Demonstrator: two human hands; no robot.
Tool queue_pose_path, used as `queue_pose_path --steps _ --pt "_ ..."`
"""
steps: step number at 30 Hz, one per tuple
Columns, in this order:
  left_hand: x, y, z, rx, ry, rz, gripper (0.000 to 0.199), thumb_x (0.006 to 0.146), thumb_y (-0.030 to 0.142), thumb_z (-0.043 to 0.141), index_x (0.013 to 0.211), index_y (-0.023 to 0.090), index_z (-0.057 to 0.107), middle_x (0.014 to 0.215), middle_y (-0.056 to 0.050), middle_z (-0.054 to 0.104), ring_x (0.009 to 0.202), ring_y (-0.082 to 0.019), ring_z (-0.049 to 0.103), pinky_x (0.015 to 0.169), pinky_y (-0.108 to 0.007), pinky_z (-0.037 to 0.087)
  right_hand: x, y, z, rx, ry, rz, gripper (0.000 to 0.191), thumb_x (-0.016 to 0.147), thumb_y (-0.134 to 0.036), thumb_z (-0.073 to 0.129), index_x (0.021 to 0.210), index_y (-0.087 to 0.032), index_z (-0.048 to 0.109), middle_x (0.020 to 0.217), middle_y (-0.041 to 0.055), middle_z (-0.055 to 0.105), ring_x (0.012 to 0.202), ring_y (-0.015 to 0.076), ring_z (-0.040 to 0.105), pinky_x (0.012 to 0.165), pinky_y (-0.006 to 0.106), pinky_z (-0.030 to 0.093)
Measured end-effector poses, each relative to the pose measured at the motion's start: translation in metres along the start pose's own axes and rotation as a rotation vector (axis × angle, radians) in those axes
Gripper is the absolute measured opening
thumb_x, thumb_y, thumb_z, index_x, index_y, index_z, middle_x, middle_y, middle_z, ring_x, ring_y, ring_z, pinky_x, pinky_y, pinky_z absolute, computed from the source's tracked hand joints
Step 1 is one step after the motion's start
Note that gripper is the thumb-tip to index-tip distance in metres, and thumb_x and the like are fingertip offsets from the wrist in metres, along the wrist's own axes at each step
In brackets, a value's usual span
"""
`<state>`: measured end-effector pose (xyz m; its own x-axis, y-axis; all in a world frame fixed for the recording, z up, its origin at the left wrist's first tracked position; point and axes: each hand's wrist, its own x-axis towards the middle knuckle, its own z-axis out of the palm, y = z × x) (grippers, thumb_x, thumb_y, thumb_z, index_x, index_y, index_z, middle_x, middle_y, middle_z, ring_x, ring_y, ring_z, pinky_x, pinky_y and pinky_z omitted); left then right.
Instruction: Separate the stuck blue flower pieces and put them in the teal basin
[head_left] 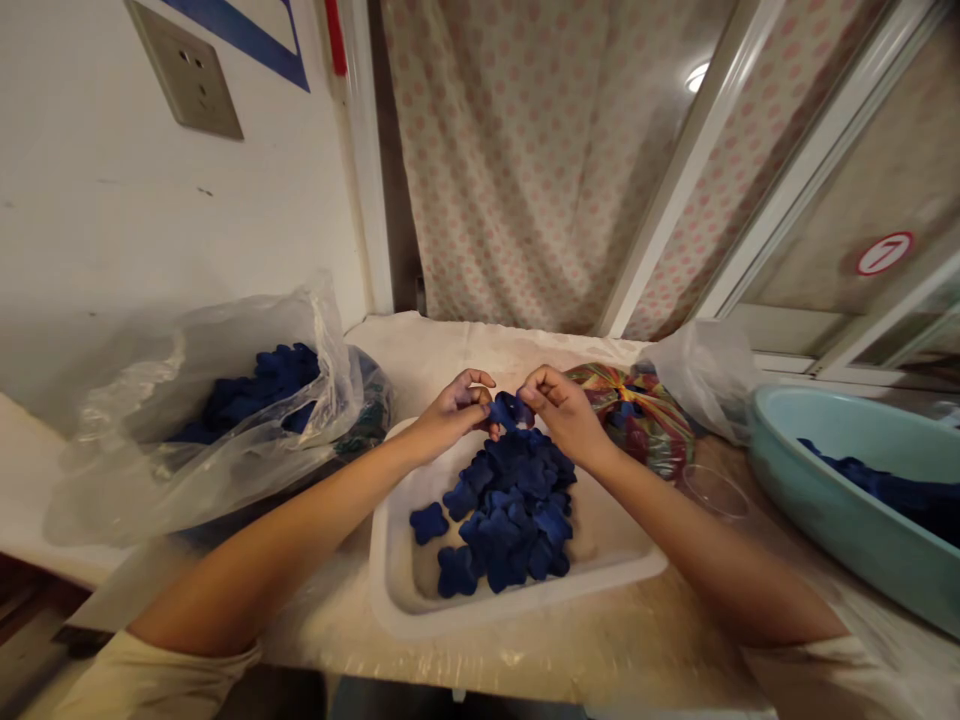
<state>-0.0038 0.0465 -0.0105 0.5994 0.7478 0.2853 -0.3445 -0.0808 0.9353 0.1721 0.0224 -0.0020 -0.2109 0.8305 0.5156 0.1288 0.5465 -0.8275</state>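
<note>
My left hand (459, 410) and my right hand (553, 400) meet over the far part of a white plastic tray (397, 620). Between them they pinch a dark blue flower-shaped piece (507, 410), each hand closed on one side of it. Beneath, a heap of similar blue flower-shaped pieces (510, 510) lies in the tray. One single piece (429, 522) rests apart at the left, and another (457, 571) lies near the front. Fine detail of the held piece is too small to make out.
A clear plastic bag (135, 440) of blue pieces stands open at left. Behind my right hand sits a colourful tied bag (652, 420). A light-blue basin (847, 520) with blue pieces is at right, near a clear round lid (715, 491). A dotted curtain (525, 170) hangs behind the table.
</note>
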Motion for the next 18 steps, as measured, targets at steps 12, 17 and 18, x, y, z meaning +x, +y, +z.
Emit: queue_pose_path --steps 12,17,18 --pt "0.0028 0.0034 0.0012 -0.097 0.230 0.054 0.027 0.066 0.017 0.058 0.084 0.020 0.037 0.059 0.010 0.050 0.049 -0.007 0.053 0.053 -0.023 0.045 0.0000 0.0007 -0.0026 -0.502 0.053 -0.256 0.016 0.073 -0.020 0.065 0.088 -0.021 0.059 0.089 0.0034 0.053 0.085 0.0160 0.053 0.072 0.029 0.044" --pt "0.0020 0.0041 0.0012 -0.106 0.198 0.026 0.029 0.067 0.018 0.059 0.085 0.020 0.036 0.061 0.010 0.050 0.049 -0.007 0.053 0.055 -0.024 0.045 -0.0024 0.0010 -0.0015 -0.564 -0.066 -0.370 0.015 0.079 -0.021 0.063 0.093 -0.022 0.067 0.086 0.0044 0.059 0.084 0.0163 0.056 0.076 0.032 0.046" --pt "0.0018 0.0041 0.0011 -0.105 0.188 0.023 0.029 0.068 0.019 0.059 0.085 0.020 0.036 0.061 0.010 0.050 0.050 -0.008 0.053 0.055 -0.024 0.045 -0.0023 0.0017 -0.0017 -0.556 -0.069 -0.375 0.012 0.081 -0.019 0.060 0.091 -0.022 0.067 0.084 0.0041 0.060 0.080 0.0157 0.057 0.073 0.030 0.046"
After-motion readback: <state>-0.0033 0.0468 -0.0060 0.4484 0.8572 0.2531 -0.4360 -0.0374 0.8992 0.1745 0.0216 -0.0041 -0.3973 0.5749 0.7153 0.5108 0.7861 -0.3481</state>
